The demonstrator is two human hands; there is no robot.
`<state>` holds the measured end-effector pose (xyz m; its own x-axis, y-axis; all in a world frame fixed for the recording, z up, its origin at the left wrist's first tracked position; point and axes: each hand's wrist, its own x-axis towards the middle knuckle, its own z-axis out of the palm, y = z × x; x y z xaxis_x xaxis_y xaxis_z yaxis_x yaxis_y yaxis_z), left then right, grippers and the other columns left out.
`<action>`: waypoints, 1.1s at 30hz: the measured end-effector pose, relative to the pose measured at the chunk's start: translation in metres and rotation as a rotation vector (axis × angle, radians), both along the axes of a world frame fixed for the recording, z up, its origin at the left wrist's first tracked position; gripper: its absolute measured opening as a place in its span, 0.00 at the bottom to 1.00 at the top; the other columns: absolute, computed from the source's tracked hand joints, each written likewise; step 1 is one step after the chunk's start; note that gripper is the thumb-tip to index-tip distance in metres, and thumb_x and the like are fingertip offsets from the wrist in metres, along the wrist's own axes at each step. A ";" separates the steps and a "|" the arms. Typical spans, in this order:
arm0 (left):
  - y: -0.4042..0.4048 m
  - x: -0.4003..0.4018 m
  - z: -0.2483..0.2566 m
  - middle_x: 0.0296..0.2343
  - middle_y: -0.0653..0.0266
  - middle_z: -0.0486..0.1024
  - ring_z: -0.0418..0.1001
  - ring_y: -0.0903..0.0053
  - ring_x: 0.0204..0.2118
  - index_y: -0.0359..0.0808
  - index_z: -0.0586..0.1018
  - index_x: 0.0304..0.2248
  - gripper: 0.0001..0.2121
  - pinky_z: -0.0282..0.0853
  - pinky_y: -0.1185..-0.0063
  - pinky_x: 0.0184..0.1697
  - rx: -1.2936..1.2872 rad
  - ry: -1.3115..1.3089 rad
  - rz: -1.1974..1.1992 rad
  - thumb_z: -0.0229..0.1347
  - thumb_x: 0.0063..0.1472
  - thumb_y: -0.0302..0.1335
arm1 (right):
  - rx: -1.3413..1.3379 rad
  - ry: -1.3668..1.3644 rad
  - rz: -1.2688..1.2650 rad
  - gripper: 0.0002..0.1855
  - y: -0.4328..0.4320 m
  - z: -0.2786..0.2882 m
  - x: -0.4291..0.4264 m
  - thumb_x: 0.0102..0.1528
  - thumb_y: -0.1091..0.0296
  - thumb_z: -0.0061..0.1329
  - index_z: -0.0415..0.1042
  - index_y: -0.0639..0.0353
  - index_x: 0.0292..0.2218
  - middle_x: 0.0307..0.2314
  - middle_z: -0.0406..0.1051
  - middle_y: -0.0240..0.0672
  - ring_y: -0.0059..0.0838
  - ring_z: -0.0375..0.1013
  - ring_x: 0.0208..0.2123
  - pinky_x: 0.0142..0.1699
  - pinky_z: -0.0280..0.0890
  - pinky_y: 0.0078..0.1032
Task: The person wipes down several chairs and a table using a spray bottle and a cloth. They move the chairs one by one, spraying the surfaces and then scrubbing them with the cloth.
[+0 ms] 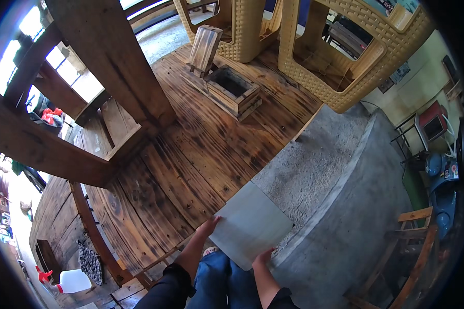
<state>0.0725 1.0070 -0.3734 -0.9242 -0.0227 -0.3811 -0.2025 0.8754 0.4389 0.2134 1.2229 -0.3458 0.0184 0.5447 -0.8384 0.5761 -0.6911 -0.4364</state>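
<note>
A flat, pale grey square panel [252, 226], its material unclear, is held in front of my lap beside the edge of a wooden table [201, 170]. My left hand [208, 227] grips its left edge, close to the table's front edge. At the lower right edge my right hand [263, 257] has hold of it. The fingers under the panel are hidden. On the tabletop stands a small wooden box [232, 90] with a dark interior, its lid [205, 48] tipped up.
Two woven-pattern yellow plastic stools [313, 83] lie on the table's far end. Thick wooden posts [112, 58] rise at the left. A spray bottle [74, 281] and a grey woven mat [91, 262] lie lower left. A wooden chair [417, 266] stands at the right on the concrete floor [340, 216].
</note>
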 end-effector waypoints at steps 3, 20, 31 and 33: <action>-0.003 -0.009 0.010 0.40 0.49 0.74 0.70 0.56 0.46 0.35 0.69 0.48 0.29 0.65 0.66 0.47 0.112 -0.102 0.045 0.52 0.56 0.51 | 0.002 0.096 0.017 0.43 -0.006 -0.008 0.003 0.60 0.34 0.21 0.58 0.68 0.56 0.53 0.61 0.47 0.44 0.65 0.52 0.55 0.61 0.37; -0.077 0.171 0.330 0.34 0.56 0.76 0.77 0.67 0.35 0.33 0.76 0.38 0.11 0.73 0.76 0.38 0.619 0.373 0.150 0.56 0.53 0.21 | -0.062 0.802 1.371 0.17 -0.151 0.127 0.010 0.53 0.77 0.46 0.66 0.62 0.46 0.35 0.74 0.39 0.29 0.74 0.39 0.45 0.67 0.24; -0.294 0.243 0.391 0.47 0.59 0.56 0.57 0.69 0.48 0.37 0.56 0.52 0.40 0.57 0.68 0.51 -0.099 1.172 1.352 0.68 0.41 0.28 | 0.687 1.450 2.473 0.33 -0.398 0.343 -0.036 0.43 0.60 0.59 0.65 0.54 0.50 0.51 0.62 0.42 0.38 0.58 0.56 0.58 0.55 0.38; -0.341 0.247 0.395 0.55 0.55 0.51 0.52 0.65 0.57 0.38 0.48 0.58 0.51 0.53 0.61 0.57 -0.006 1.246 1.041 0.70 0.39 0.33 | 0.803 1.474 2.664 0.43 -0.426 0.348 -0.038 0.40 0.53 0.61 0.59 0.51 0.55 0.57 0.54 0.43 0.41 0.49 0.61 0.62 0.48 0.43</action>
<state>0.3198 0.6656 0.0214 -0.2276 -0.8009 0.5539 -0.2170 0.5962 0.7729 0.1750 0.7968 0.0023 -0.2413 -0.9674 0.0766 -0.8573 0.1755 -0.4840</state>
